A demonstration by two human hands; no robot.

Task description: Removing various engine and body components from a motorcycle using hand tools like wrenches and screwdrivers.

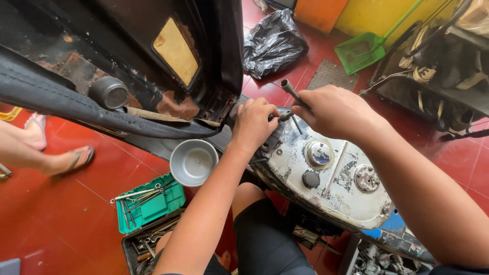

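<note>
A worn white scooter body [333,178] with chipped paint lies below me, beside a raised black seat [76,97]. My left hand [253,124] is closed on a fitting at the front end of the scooter body, under the seat hinge. My right hand [333,109] grips a grey metal T-handle socket wrench [289,91], its shaft poking out up-left and its working end meeting the fitting between my hands. What the left fingers pinch is hidden.
A metal bowl [193,162] sits on the red tile floor, next to a green tray of tools [153,206] and a dark toolbox [147,244]. Another person's sandalled feet [61,158] stand at left. A black plastic bag [272,43] and green dustpan [361,51] lie beyond.
</note>
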